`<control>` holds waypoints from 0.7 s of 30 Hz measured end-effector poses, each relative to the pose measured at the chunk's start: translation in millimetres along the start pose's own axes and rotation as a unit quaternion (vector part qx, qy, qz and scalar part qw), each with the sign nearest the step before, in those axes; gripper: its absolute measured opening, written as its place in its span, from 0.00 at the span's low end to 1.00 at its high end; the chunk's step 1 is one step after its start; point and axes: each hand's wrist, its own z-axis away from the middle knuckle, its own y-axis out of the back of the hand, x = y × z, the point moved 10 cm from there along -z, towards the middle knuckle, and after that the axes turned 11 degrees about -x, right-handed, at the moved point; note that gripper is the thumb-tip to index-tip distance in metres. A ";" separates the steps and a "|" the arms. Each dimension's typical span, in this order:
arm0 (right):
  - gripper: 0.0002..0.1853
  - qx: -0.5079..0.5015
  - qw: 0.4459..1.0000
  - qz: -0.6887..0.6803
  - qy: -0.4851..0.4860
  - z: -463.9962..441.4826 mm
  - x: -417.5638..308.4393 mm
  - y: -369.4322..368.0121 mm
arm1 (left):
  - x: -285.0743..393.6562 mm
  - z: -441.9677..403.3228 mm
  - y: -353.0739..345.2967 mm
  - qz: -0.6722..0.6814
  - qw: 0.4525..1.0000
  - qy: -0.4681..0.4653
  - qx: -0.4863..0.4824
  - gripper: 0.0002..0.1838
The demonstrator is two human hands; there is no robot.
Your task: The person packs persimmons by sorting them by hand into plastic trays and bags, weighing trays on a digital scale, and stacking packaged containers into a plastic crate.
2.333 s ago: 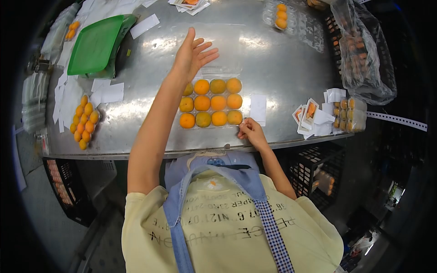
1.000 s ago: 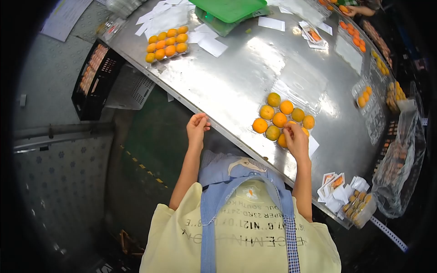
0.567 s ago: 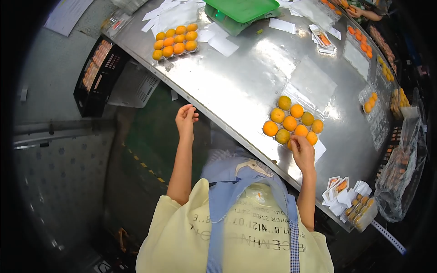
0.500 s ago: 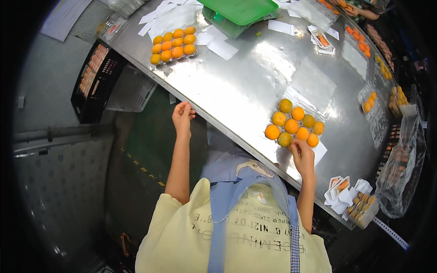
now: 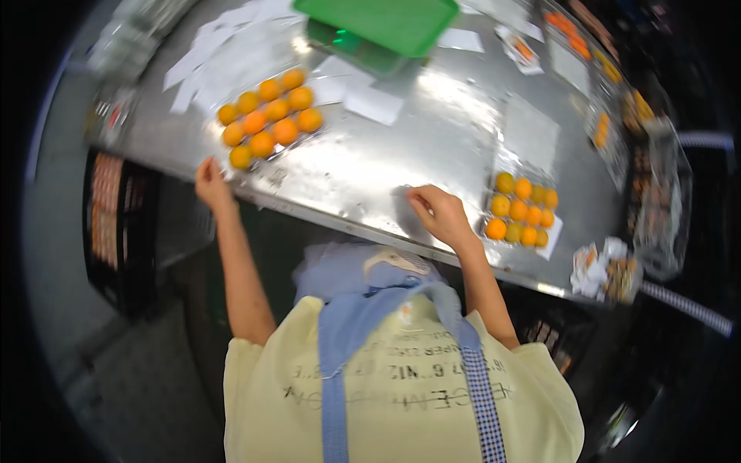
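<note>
My left hand (image 5: 213, 185) is at the table's front edge, just below the left tray of oranges (image 5: 266, 116). Its fingers are drawn together, and anything between them is too small to see. Over the bare metal between the two trays is my right hand (image 5: 441, 214), fingers bent and brought close to the thumb. What they hold, if anything, cannot be made out. To its right sits a second clear tray of oranges (image 5: 521, 208), several fruits in rows, some greenish. Neither hand touches a tray.
A green tray-like lid (image 5: 386, 19) sits at the back of the metal table (image 5: 347, 174). White papers (image 5: 374, 104) lie around it. A black crate (image 5: 116, 224) is at lower left. Packed fruit (image 5: 621, 278) and printed cards (image 5: 590, 270) stand at the right corner.
My right hand has left the right tray and moved left over the table. My left hand has come up beside the left tray. The view has turned toward the left.
</note>
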 end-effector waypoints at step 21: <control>0.14 0.240 0.844 0.382 -0.290 81.7 93.0 53.6 | -58.1 -128.8 -55.2 -0.006 0.952 0.185 -0.243 0.19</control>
